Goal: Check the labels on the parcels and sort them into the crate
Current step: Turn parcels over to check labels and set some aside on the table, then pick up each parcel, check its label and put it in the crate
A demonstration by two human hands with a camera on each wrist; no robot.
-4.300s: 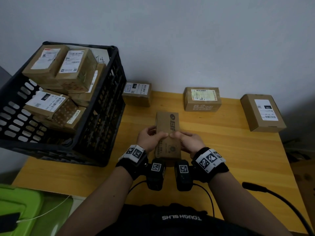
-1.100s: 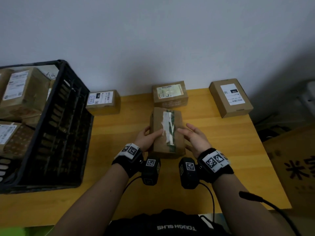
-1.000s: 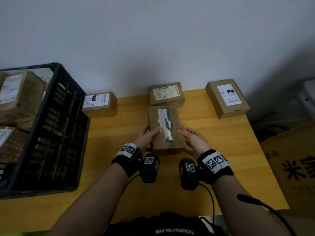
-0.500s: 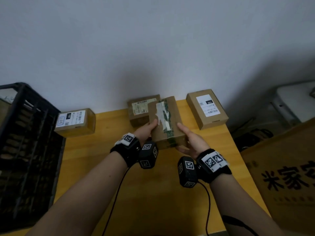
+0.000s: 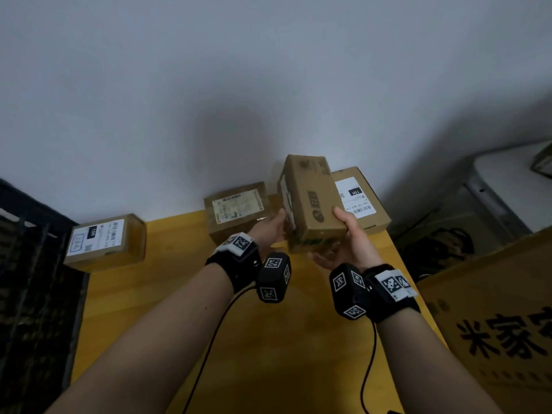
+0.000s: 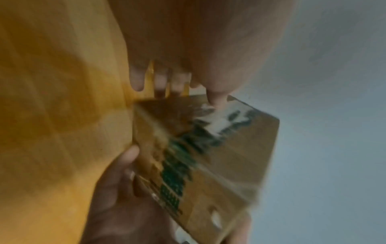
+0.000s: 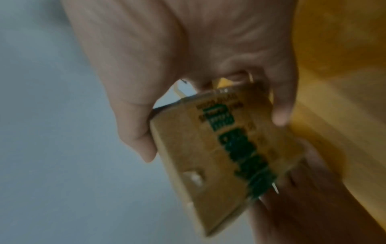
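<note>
While both hands hold it clear of the yellow table (image 5: pixel 268 339), the parcel (image 5: pixel 310 204) stands tilted in the head view, at about 1 o'clock from the wrists. The left hand (image 5: pixel 270 227) grips its left side, and the right hand (image 5: pixel 348 243) cups its near lower end with the thumb lying along the right edge. Along the wall sit three more boxes: a labelled box (image 5: pixel 104 243) at 10 o'clock, a middle box (image 5: pixel 236 209) just behind the left hand, and a right box (image 5: pixel 358 198) partly hidden behind the held parcel. The black crate (image 5: pixel 33 279) fills the 9 o'clock edge, and a large carton (image 5: pixel 501 333) with printed characters stands at 4 o'clock, off the table.

From the left wrist, blurred, the left hand's fingertips (image 6: pixel 160 82) and thumb press the parcel's (image 6: pixel 229 148) upper end, beside torn white tape; the right hand (image 6: pixel 125 198) holds the lower end.

From the right wrist, also blurred, the right hand (image 7: pixel 188 57) pinches the parcel (image 7: pixel 208 156) between thumb at 9 o'clock and fingers at 3 o'clock; green print runs down its face.
</note>
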